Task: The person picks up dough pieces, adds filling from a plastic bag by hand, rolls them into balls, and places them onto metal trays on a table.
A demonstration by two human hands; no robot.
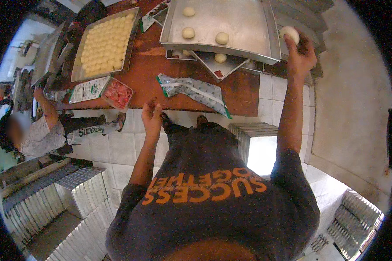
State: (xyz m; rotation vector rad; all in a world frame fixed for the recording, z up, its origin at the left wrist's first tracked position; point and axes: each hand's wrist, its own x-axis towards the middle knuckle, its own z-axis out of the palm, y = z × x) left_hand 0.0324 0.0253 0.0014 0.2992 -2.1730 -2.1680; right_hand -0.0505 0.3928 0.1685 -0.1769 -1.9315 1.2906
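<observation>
I see the person's right arm stretched forward, the right hand (302, 56) grasping a dough ball (289, 35) just right of the big tray (244, 19); the left hand (151, 115) (loosely curled, apparently holding nothing) hovers nearer the body, left of the tray.

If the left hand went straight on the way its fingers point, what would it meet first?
Probably the grey bag, at its left end; depth is unclear, so the left hand might skim past.

Dough ball (291, 33) pale cream; tray (246, 24) silver; tabletop (141, 87) reddish-brown.
</observation>
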